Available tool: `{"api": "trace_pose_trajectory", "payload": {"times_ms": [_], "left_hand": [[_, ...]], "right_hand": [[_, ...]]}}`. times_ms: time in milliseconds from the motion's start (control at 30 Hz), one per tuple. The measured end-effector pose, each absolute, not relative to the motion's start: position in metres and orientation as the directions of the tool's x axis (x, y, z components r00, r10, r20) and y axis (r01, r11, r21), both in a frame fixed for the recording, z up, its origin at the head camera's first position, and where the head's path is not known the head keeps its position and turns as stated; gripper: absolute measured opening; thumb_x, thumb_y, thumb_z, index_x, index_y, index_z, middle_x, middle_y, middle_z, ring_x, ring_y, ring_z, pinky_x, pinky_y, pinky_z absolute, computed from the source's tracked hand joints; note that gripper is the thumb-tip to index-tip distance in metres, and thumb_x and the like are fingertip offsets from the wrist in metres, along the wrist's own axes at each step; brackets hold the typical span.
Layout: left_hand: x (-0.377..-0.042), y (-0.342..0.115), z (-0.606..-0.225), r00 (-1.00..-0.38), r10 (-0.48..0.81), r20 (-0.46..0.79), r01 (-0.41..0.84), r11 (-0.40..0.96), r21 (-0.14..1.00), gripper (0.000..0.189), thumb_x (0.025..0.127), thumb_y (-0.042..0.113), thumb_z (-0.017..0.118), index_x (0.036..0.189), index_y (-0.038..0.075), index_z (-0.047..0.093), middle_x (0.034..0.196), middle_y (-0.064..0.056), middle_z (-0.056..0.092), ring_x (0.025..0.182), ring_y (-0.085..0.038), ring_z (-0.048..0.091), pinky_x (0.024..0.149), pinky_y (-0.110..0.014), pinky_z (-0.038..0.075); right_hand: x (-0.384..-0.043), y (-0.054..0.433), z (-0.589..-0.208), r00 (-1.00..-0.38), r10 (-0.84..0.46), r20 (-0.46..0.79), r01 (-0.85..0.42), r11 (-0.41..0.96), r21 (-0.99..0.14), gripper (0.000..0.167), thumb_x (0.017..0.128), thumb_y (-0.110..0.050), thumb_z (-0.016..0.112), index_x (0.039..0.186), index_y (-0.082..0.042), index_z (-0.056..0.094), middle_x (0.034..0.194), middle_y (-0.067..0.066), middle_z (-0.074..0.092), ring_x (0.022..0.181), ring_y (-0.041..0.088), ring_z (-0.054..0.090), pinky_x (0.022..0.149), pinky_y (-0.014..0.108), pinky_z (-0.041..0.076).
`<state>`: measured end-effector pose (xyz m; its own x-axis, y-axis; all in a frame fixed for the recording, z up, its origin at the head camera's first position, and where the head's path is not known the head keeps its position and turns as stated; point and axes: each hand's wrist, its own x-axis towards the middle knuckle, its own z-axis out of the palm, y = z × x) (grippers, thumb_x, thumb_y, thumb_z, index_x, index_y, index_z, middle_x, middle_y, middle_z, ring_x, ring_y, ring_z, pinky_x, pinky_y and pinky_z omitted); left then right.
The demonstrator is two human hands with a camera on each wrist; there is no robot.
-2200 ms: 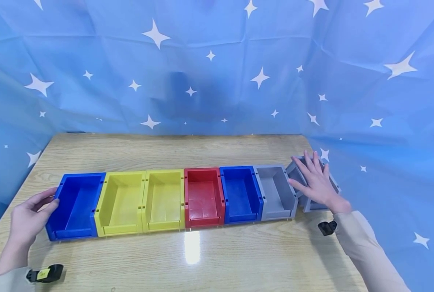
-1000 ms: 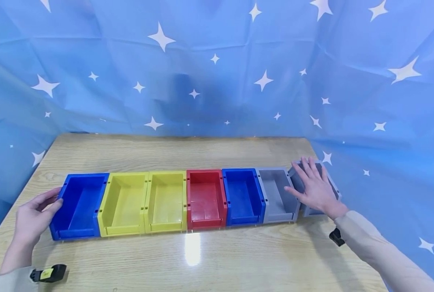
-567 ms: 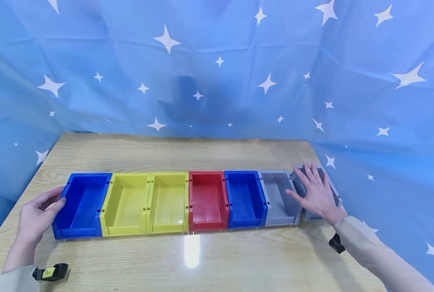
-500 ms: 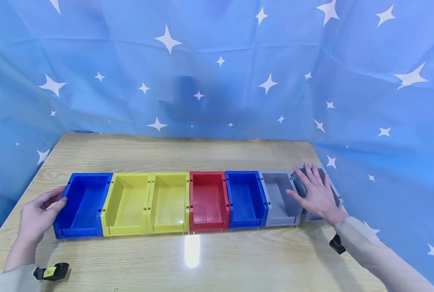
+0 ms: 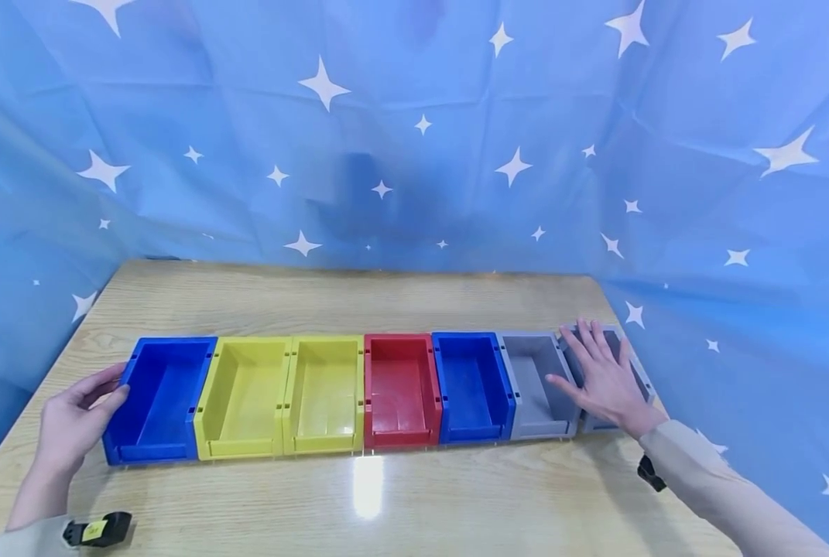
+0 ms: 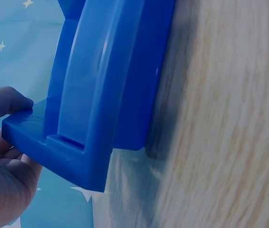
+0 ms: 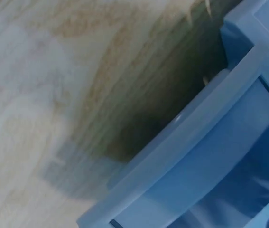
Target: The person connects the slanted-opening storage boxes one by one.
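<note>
Seven-colour-block style storage bins stand side by side in one row. At the left end, my left hand [image 5: 73, 418] pinches the side wall of a large blue bin [image 5: 166, 394]; the left wrist view shows the thumb on top of its rim and fingers underneath. My right hand [image 5: 609, 387] lies with spread, straight fingers over the end grey bin [image 5: 642, 379], covering much of it. Beside that is another grey bin [image 5: 536, 379]. Between the ends stand a yellow bin [image 5: 247, 394], a second yellow bin [image 5: 325, 394], a red bin [image 5: 402, 391] and a smaller blue bin [image 5: 471, 391].
The bins rest on a wood-grain table [image 5: 282, 510], its right edge close by the end grey bin. A blue star-patterned cloth [image 5: 414, 155] hangs behind and at both sides. A black wrist camera [image 5: 101, 530] sits at the left sleeve.
The end grey bin, tilted and askew earlier, now stands level and closer in line with the row, the right hand still over it. The left hand keeps its grip. The head view has shifted slightly.
</note>
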<state>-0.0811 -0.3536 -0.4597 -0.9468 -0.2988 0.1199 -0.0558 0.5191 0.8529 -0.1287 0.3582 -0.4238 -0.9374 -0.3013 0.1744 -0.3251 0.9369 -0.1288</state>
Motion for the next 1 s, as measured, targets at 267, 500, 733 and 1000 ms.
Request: {"api": "trace_pose_trajectory", "payload": {"times_ms": [267, 500, 733, 1000], "left_hand": [[-0.082, -0.358, -0.468, -0.942, -0.309, 0.129, -0.058, 0.529, 0.847, 0.043, 0.092, 0.017, 0.059, 0.128, -0.006, 0.053, 0.102, 0.030, 0.052, 0.087, 0.020, 0.045, 0.068, 0.002, 0.040], [-0.081, -0.358, -0.467, -0.943, -0.295, 0.152, -0.029, 0.531, 0.847, 0.041, 0.092, 0.015, 0.059, 0.128, -0.003, 0.054, 0.103, 0.031, 0.052, 0.088, 0.020, 0.046, 0.069, 0.002, 0.040], [-0.075, -0.359, -0.461, -0.941, -0.315, 0.122, -0.079, 0.556, 0.827, 0.047, 0.094, 0.019, 0.056, 0.131, -0.009, 0.048, 0.105, 0.031, 0.048, 0.088, 0.019, 0.043, 0.070, 0.002, 0.039], [-0.094, -0.385, -0.512, -0.938, -0.277, 0.207, -0.045, 0.690, 0.723, 0.044, 0.093, 0.031, 0.057, 0.132, 0.010, 0.055, 0.119, 0.004, 0.057, 0.094, 0.018, 0.044, 0.069, 0.001, 0.041]], "right_hand": [[-0.126, 0.358, -0.428, -0.948, -0.291, 0.131, -0.310, 0.936, -0.167, 0.083, 0.087, -0.049, 0.058, 0.151, -0.016, 0.017, 0.155, 0.016, 0.004, 0.142, 0.027, -0.007, 0.104, 0.068, -0.007], [-0.132, 0.357, -0.425, -0.947, -0.299, 0.119, -0.313, 0.942, -0.120, 0.088, 0.085, -0.054, 0.058, 0.152, -0.018, 0.013, 0.156, 0.015, 0.002, 0.142, 0.025, -0.010, 0.103, 0.070, -0.004], [-0.146, 0.350, -0.423, -0.945, -0.309, 0.110, -0.317, 0.946, -0.064, 0.091, 0.081, -0.059, 0.059, 0.150, -0.015, 0.020, 0.153, 0.021, 0.012, 0.142, 0.032, -0.002, 0.102, 0.071, 0.002], [-0.142, 0.350, -0.408, -0.952, -0.300, 0.055, -0.305, 0.946, -0.108, 0.081, 0.089, -0.053, 0.054, 0.148, -0.006, 0.024, 0.152, 0.024, 0.017, 0.139, 0.039, 0.013, 0.100, 0.071, 0.015]]}}
